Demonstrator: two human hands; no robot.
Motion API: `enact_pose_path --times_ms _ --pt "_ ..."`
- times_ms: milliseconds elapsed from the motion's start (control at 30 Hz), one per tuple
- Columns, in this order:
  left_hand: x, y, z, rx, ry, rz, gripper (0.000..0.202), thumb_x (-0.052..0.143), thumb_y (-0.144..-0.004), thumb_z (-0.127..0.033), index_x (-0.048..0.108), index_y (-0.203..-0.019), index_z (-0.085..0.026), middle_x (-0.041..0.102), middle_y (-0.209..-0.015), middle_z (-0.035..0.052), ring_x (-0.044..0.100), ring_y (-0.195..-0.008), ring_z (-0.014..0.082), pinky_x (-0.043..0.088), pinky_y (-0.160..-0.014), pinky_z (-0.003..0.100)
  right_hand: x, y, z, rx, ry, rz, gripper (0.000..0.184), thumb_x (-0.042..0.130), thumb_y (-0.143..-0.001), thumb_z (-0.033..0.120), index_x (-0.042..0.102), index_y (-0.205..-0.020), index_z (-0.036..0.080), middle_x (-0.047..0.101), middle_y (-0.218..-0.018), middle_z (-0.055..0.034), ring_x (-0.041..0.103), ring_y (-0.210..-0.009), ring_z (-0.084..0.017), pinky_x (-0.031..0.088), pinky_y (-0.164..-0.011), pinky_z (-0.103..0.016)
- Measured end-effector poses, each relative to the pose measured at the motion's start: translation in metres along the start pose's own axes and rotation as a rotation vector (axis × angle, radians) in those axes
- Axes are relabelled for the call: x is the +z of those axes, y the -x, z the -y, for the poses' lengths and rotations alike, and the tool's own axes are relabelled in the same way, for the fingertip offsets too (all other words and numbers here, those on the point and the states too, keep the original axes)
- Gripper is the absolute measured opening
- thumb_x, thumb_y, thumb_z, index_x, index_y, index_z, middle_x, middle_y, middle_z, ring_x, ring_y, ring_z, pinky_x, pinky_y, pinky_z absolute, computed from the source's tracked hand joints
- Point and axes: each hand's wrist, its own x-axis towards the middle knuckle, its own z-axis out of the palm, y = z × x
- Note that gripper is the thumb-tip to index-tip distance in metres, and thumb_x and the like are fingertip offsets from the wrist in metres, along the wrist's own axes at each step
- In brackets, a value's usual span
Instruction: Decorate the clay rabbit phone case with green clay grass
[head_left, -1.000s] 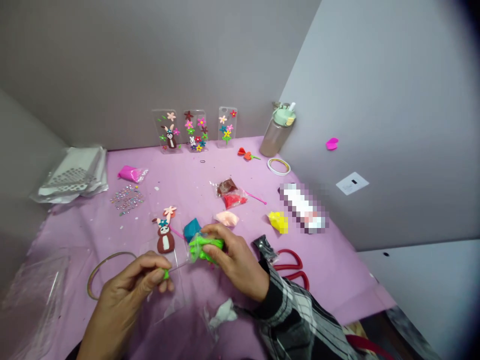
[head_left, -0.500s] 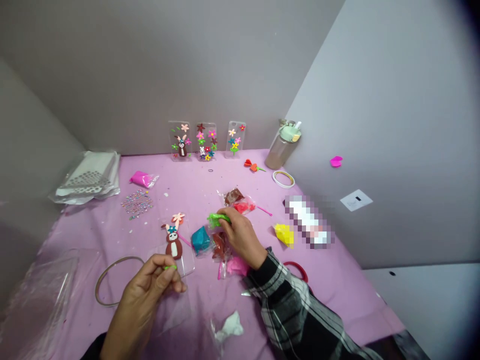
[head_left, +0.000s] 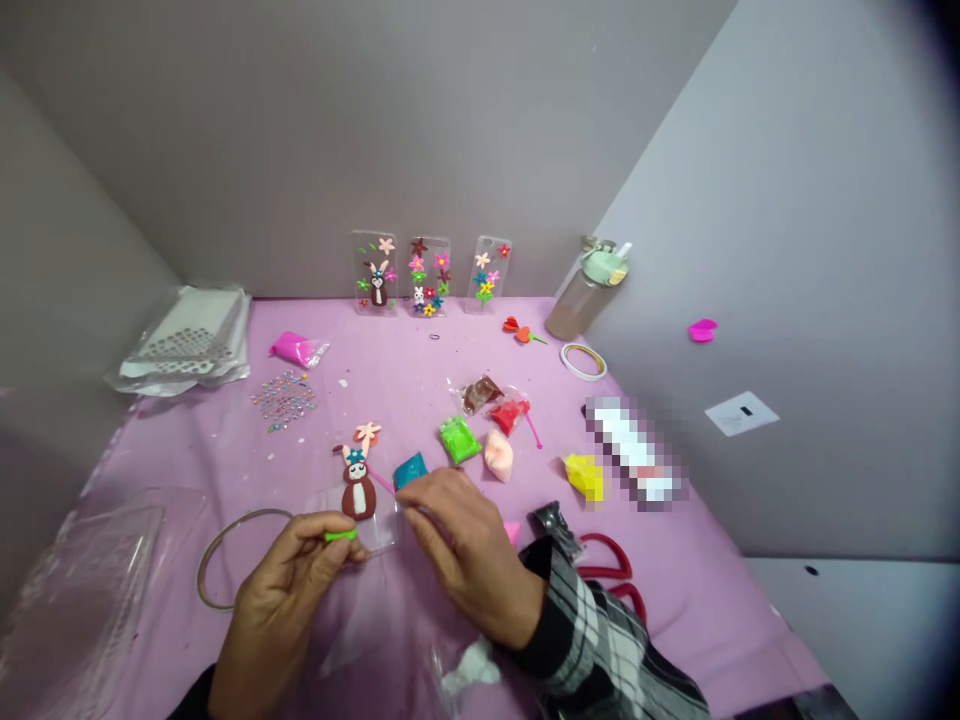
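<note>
One green lump (head_left: 341, 535) pinched in our left hand (head_left: 289, 580) could flatten if over-squeezed; whether our right hand (head_left: 469, 555), alongside, grips anything, we cannot tell.

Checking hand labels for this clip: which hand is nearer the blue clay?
Right. The right hand is at the near side of the blue clay; the left hand is farther off, to its left and nearer the camera.

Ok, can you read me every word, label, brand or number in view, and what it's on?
No text can be read.
White card on the right wall: a dark mark, any print too small.
Pixelated strip: blurred out.
Bottle: no lettering discernible.
</note>
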Motion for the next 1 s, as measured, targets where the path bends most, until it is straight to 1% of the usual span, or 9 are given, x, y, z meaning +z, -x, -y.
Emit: enact_pose_path --times_ms 67,133,233,367,433,533,633,800,1000 --pt "0.0 0.0 -0.001 -0.025 -0.004 -0.006 0.04 0.084 -0.073 -0.054 0.067 -0.096 -0.024 0.076 -0.084 0.0016 0.072 -0.083 0.0187 0.057 -0.078 0.023 0.004 0.004 0.005 0.015 -0.077 0.005 0.018 0.051 -0.102 0.013 0.064 -0.113 0.017 0.072 -0.101 -0.0076 0.065 -0.096 -0.019 0.052 -0.086 -0.034" --pt "0.0 0.001 -0.002 -0.043 -0.034 0.036 0.039 0.082 -0.073 -0.056 0.068 -0.088 -0.023 0.073 -0.075 0.0006 0.069 -0.072 0.017 0.057 -0.068 0.022 0.007 0.006 0.007 0.053 -0.137 0.014 0.017 0.051 -0.102 0.014 0.065 -0.112 0.018 0.072 -0.099 -0.0067 0.066 -0.094 -0.018 0.053 -0.085 -0.032" --pt "-0.002 0.004 -0.001 -0.053 -0.074 0.1 0.041 0.071 -0.083 -0.059 0.062 -0.07 -0.022 0.057 -0.057 -0.0033 0.051 -0.05 0.0116 0.045 -0.048 0.019 0.008 0.007 0.007 0.118 -0.201 0.026 0.016 0.052 -0.102 0.015 0.067 -0.107 0.019 0.071 -0.094 -0.005 0.066 -0.088 -0.016 0.054 -0.08 -0.031" --pt "-0.004 0.006 0.0 -0.062 -0.063 0.094 0.049 0.065 -0.088 -0.058 0.052 -0.057 -0.022 0.045 -0.051 -0.0042 0.041 -0.046 0.0108 0.039 -0.041 0.02 0.009 0.007 0.01 0.147 -0.242 0.028 0.016 0.053 -0.102 0.017 0.068 -0.107 0.019 0.072 -0.093 -0.0049 0.067 -0.087 -0.017 0.054 -0.079 -0.03" --pt "-0.002 0.006 -0.001 -0.042 -0.071 0.072 0.039 0.068 -0.088 -0.054 0.062 -0.067 -0.022 0.053 -0.059 -0.0026 0.051 -0.052 0.0122 0.046 -0.048 0.019 0.01 0.008 0.011 0.145 -0.269 0.055 0.015 0.056 -0.102 0.02 0.067 -0.112 0.019 0.072 -0.094 -0.0053 0.067 -0.087 -0.017 0.055 -0.079 -0.03" --pt "0.003 0.006 -0.002 0.011 -0.037 0.079 0.023 0.077 -0.082 -0.048 0.073 -0.089 -0.027 0.071 -0.087 0.0008 0.069 -0.081 0.0173 0.058 -0.073 0.021 0.013 0.011 0.01 0.112 -0.289 0.121 0.027 0.065 -0.099 0.026 0.063 -0.124 0.018 0.072 -0.098 -0.0063 0.067 -0.088 -0.017 0.055 -0.082 -0.031" --pt "0.006 0.005 -0.001 -0.033 0.033 0.12 0.022 0.081 -0.079 -0.044 0.074 -0.092 -0.028 0.074 -0.095 0.001 0.072 -0.088 0.0189 0.059 -0.083 0.023 0.016 0.014 0.007 0.071 -0.244 0.134 0.035 0.068 -0.097 0.027 0.061 -0.129 0.016 0.071 -0.098 -0.007 0.065 -0.089 -0.018 0.054 -0.082 -0.03" --pt "0.004 0.004 -0.002 -0.05 -0.065 0.113 0.024 0.08 -0.078 -0.048 0.075 -0.085 -0.025 0.073 -0.082 0.0014 0.068 -0.077 0.0175 0.058 -0.072 0.021 0.017 0.013 0.006 0.021 -0.187 0.105 0.029 0.066 -0.098 0.028 0.062 -0.123 0.014 0.069 -0.094 -0.008 0.064 -0.088 -0.018 0.053 -0.079 -0.029" --pt "0.007 0.01 -0.006 -0.012 -0.213 0.119 0.037 0.069 -0.085 -0.053 0.065 -0.064 -0.023 0.051 -0.056 -0.0034 0.045 -0.05 0.0123 0.039 -0.045 0.02 0.016 0.011 0.007 0.008 -0.196 0.138 0.016 0.055 -0.103 0.025 0.067 -0.104 0.015 0.069 -0.085 -0.0059 0.064 -0.08 -0.016 0.054 -0.072 -0.026"
